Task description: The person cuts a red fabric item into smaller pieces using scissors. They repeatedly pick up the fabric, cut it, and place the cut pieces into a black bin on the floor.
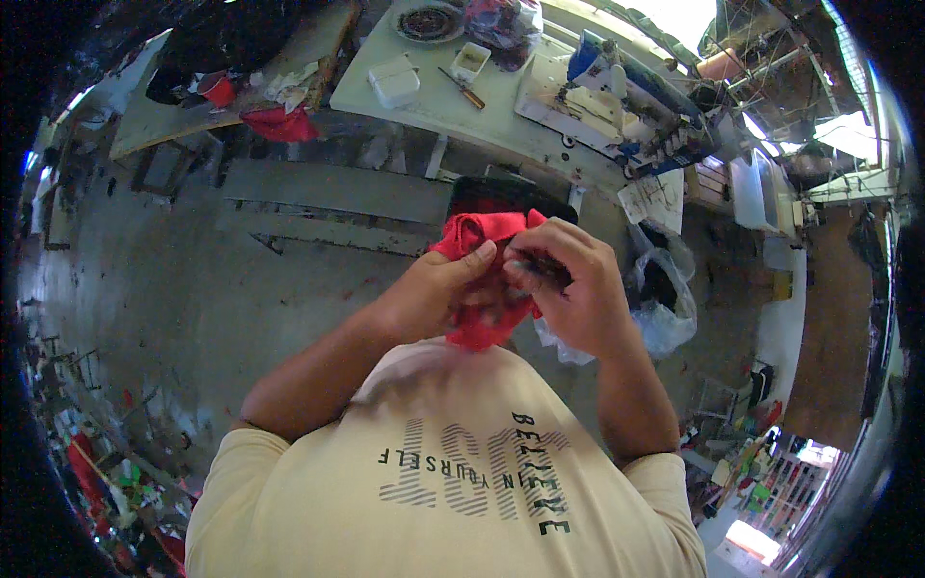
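A piece of red cloth (482, 229) is bunched up in front of my chest, with a rolled fold along its top and a loose part hanging below. My left hand (461, 281) is closed on it, the thumb pressing on its near face. Against the cloth's right side, my right hand (578, 279) has its fingers curled in and the thumb and fingertips pinched together. Whatever the pinch holds is too small or hidden to make out. Shadow darkens the gap between the two hands.
Ahead stands a pale worktable (405, 82) with a sewing machine (602, 96), a white box (394, 83) and a plastic bag. A dark seat (515, 197) is just beyond my hands. Clear plastic bags (665, 308) lie to the right. More red cloth (279, 123) hangs off the left table.
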Motion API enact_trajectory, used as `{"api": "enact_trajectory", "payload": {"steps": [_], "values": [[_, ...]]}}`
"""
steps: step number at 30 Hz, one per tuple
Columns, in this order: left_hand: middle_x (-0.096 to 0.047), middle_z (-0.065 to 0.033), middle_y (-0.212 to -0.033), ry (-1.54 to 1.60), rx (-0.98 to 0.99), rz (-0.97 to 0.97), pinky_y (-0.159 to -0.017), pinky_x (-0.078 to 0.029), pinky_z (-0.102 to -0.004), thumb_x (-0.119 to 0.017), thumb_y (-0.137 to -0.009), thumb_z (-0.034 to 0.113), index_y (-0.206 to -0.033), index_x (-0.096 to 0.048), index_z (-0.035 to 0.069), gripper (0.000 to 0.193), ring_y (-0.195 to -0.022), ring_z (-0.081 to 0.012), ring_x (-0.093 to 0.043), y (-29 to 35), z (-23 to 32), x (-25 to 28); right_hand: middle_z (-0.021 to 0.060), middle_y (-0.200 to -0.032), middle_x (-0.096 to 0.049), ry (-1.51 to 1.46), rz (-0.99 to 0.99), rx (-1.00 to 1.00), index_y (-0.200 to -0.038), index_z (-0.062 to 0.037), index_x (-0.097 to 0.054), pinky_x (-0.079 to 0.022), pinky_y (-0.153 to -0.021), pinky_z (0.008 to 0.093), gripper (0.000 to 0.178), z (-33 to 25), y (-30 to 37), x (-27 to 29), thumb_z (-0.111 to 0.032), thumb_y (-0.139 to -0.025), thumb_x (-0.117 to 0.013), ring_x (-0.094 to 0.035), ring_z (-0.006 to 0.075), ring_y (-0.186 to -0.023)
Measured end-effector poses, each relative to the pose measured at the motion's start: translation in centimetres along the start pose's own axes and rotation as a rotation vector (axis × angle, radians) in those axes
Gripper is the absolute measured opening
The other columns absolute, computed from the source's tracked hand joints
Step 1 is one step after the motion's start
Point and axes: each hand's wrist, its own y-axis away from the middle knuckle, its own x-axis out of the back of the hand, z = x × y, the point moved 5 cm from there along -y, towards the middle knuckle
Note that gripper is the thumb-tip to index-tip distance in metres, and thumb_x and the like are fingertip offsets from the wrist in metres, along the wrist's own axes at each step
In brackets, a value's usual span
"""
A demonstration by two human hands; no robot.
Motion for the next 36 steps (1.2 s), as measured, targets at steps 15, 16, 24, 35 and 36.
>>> {"api": "enact_trajectory", "payload": {"steps": [15,16,24,35,36], "values": [[-0.052,0.0023,-0.065,-0.275,-0.045,0.248,-0.050,-0.038,-0.0217,-0.059,-0.092,0.020,-0.081,-0.057,0.007,0.017,-0.051,-0.0056,-0.045,7.2,11.2,3.0,0.0024,-0.090,-0.062,-0.865,-0.856,-0.417,-0.104,-0.0001,-0.060,-0.046,-0.074,0.0256,0.042,8.6,4.1,-6.0,-0.023,-0.075,-0.080,-0.054,0.0077,-0.083],[-0.052,0.0020,-0.064,-0.294,-0.074,0.259,-0.051,-0.039,-0.0231,-0.059,-0.092,0.019,-0.081,-0.058,0.007,0.016,-0.050,-0.0058,-0.045,7.5,11.8,2.8,0.0018,-0.086,-0.062,-1.015,-0.825,-0.363,-0.099,-0.0011,-0.062,-0.045,-0.074,0.0244,0.030,7.6,3.6,-5.7,-0.018,-0.079,-0.076,-0.054,0.0066,-0.081],[-0.051,0.0022,-0.059,-0.592,-0.135,0.479,-0.051,-0.041,-0.0250,-0.059,-0.092,0.021,-0.084,-0.059,0.006,0.017,-0.046,-0.0049,-0.041,8.1,13.9,-0.9,0.0038,-0.104,-0.063,-0.780,-0.274,-0.137,-0.118,-0.0026,-0.057,-0.047,-0.087,0.0295,0.032,9.5,-2.8,-13.2,-0.015,-0.089,-0.065,-0.057,0.0118,-0.096],[-0.032,0.0070,-0.052,-0.488,-0.318,0.433,-0.056,-0.041,-0.0263,-0.053,-0.096,0.029,-0.081,-0.057,0.003,0.030,-0.043,-0.0039,-0.027,7.9,15.7,-2.5,0.0132,-0.119,-0.062,-1.385,-0.672,-0.065,-0.131,0.0009,-0.049,-0.047,-0.094,0.0382,0.060,8.9,1.6,-9.3,-0.023,-0.081,-0.072,-0.061,0.0206,-0.103],[-0.032,0.0070,-0.052,-0.529,-0.301,0.496,-0.057,-0.041,-0.0260,-0.053,-0.096,0.029,-0.082,-0.057,0.003,0.030,-0.043,-0.0039,-0.027,7.9,15.4,-2.5,0.0138,-0.114,-0.063,-1.308,-0.638,0.065,-0.129,0.0007,-0.051,-0.051,-0.089,0.0391,0.060,9.3,2.0,-8.3,-0.026,-0.081,-0.072,-0.063,0.0208,-0.097]]}}
